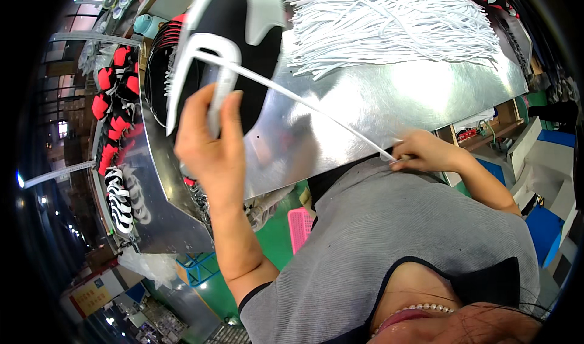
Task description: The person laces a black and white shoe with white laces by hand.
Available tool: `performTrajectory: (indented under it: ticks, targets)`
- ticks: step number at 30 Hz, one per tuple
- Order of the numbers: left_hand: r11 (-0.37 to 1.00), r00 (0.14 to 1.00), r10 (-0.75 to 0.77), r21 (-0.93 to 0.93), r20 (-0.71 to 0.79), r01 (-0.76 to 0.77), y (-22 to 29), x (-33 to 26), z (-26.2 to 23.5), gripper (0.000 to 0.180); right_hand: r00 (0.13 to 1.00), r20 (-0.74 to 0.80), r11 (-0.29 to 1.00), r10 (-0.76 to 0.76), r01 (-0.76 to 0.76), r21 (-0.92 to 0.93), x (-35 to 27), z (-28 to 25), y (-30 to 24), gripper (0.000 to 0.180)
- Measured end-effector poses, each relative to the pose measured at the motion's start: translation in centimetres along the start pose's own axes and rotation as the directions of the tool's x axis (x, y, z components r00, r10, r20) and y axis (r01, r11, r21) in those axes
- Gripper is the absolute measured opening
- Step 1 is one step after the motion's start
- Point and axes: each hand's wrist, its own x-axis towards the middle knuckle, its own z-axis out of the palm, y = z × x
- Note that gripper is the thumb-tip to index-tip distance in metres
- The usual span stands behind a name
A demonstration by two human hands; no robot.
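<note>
My left hand (210, 143) pinches a white strip of a flat black-and-white piece, which looks like a shoe upper (228, 15), between thumb and fingers. The piece is raised over the left part of the metal tabletop, its white bands slightly blurred. From its white strip a white lace (316, 108) runs taut and slanting down to the right. At the lace's far end, close to the grey shirt, my right hand (423, 151) is closed on it, a little smeared by motion. Beyond the lace lies a wide heap of white laces (392, 24).
The shiny metal tabletop (353, 91) carries the lace heap. Red-and-black pieces (118, 122) and a black-and-white stack (118, 201) line the left side. A pink basket (299, 228) stands below the table's near edge; white-and-blue boxes (550, 180) are at right.
</note>
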Motion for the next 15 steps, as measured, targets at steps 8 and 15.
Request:
performTrajectory:
  ticks: [8,15]
  targets:
    - [0.995,0.818,-0.042,0.096,0.574,-0.016,-2.1,-5.6,5.4,0.022,0.956,-0.270,0.924,0.115,-0.003,0.382,2.5,-3.1,-4.0,0.019]
    - [0.993,0.716,-0.116,0.059,0.688,0.105,-0.6,-4.7,5.5,0.024,0.908,-0.418,0.864,-0.003,0.213,0.456,11.7,-4.6,-4.4,0.014]
